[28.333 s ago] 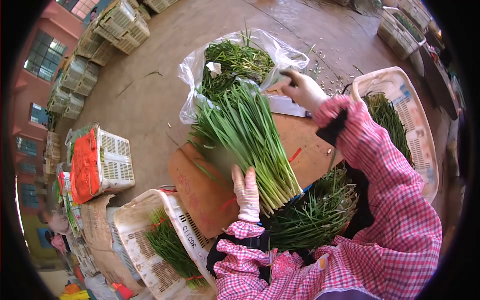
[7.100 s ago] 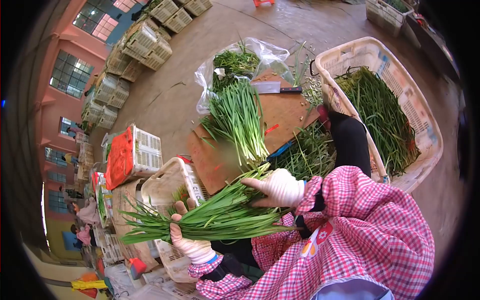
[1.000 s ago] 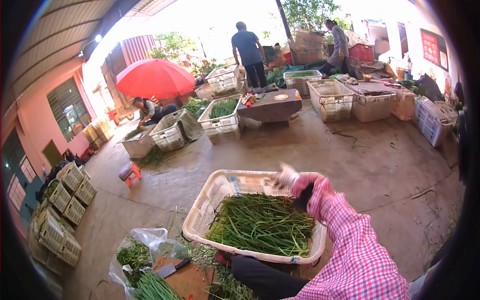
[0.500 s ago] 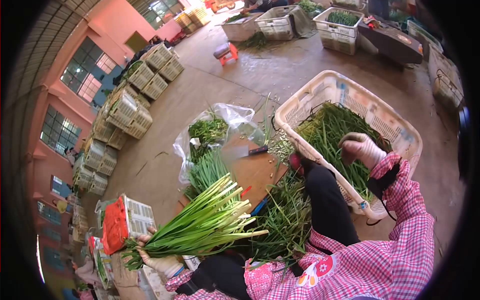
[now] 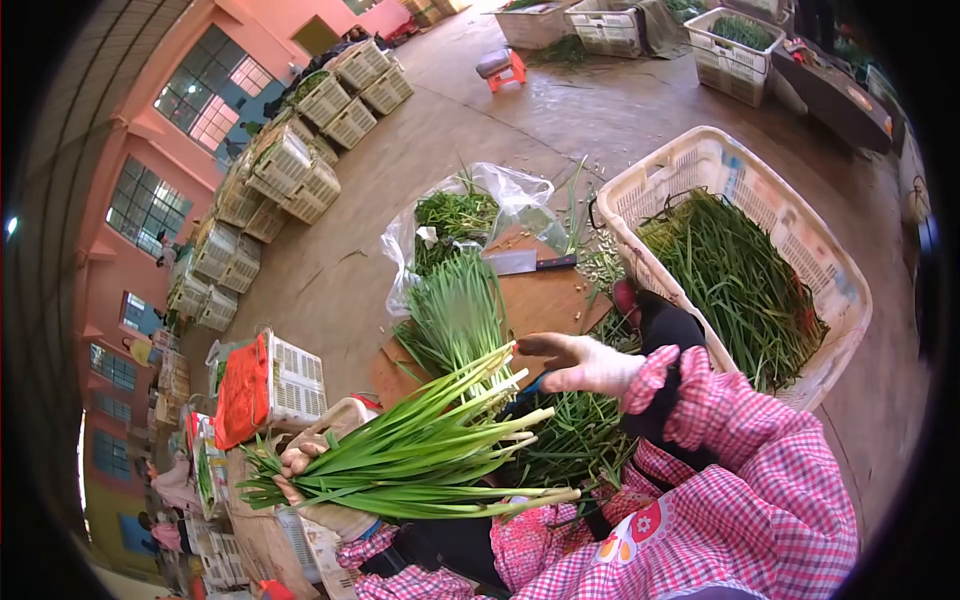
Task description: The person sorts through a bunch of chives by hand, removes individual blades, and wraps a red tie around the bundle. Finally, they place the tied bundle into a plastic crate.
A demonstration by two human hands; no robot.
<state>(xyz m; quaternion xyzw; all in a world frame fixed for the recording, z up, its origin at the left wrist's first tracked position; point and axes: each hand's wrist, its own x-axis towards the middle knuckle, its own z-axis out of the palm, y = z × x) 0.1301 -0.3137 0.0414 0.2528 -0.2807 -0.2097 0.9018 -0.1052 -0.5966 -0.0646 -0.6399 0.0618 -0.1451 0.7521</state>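
My left hand (image 5: 300, 465) is closed round the leafy end of a bunch of garlic chives (image 5: 410, 450), whose pale cut stems fan out to the right. Close to those stem tips is my right hand (image 5: 585, 365), gloved, its fingers stretched out and holding nothing. Behind the bunch, more long green chives (image 5: 455, 310) lie on a brown board (image 5: 555, 305). A cleaver-like knife (image 5: 520, 262) with a dark handle rests at the board's far side. Loose green leaves (image 5: 575, 435) are piled at my lap, below the right hand.
To the right stands a large white plastic crate (image 5: 845, 290) of loose green leaves. A clear plastic bag (image 5: 400, 265) with greens lies beyond the board. Nearer left is a white basket (image 5: 297, 385) with a red cover. Stacked crates (image 5: 290, 170) line the left; a small red stool (image 5: 507, 72) stands farther off.
My right hand has left the crate, moving left to the stem ends, and its fingers have opened. My left hand still holds the chives. The camera view has shifted.
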